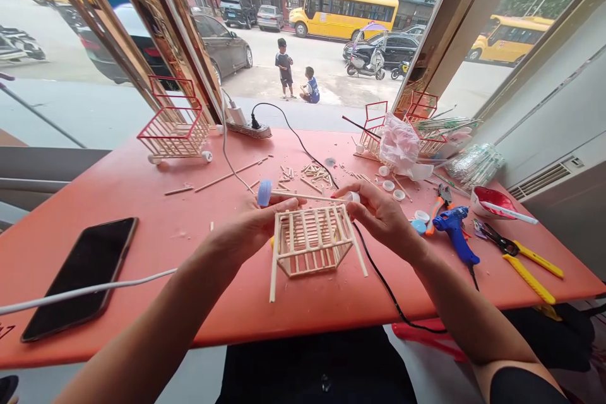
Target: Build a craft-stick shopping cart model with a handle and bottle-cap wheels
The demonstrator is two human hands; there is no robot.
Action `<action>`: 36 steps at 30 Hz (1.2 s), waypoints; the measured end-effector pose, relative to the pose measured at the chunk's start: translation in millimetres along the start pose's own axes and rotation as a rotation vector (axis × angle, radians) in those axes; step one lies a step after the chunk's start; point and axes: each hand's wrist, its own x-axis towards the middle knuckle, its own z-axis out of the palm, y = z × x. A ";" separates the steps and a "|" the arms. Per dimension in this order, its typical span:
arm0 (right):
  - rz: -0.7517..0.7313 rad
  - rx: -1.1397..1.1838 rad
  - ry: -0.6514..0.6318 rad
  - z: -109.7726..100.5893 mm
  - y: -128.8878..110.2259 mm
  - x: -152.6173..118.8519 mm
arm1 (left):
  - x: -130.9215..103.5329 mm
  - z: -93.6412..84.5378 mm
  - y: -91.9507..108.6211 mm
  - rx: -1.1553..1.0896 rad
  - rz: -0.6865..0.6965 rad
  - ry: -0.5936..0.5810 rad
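Observation:
A small basket frame of pale wooden sticks (312,240) is held between my hands above the orange table. My left hand (250,224) has its fingers around the frame's left side. A blue bottle cap (264,193) stands at the left end of a stick along the frame's far edge. At that stick's other end is a white cap (351,197), pinched in the fingers of my right hand (379,211). Two longer sticks extend from the frame's sides toward me.
On the orange table (189,290) lie a phone (80,271), stick pieces (317,173), a blue glue gun (454,230), yellow-handled pliers (525,265) and a black cable (388,290). A finished stick cart (175,126) stands back left; more carts and bags are back right.

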 end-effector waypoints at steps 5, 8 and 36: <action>0.012 -0.016 0.015 -5.2 -5.3 -3.2 | 1.4 8.3 8.4 -0.011 -0.090 0.038; 0.016 -0.050 0.072 -9.1 -5.3 -2.1 | -2.1 9.7 10.8 -0.024 -0.147 0.006; 0.153 -0.178 0.219 -25.6 18.9 11.4 | 1.5 -1.6 -6.1 -0.121 -0.098 -0.051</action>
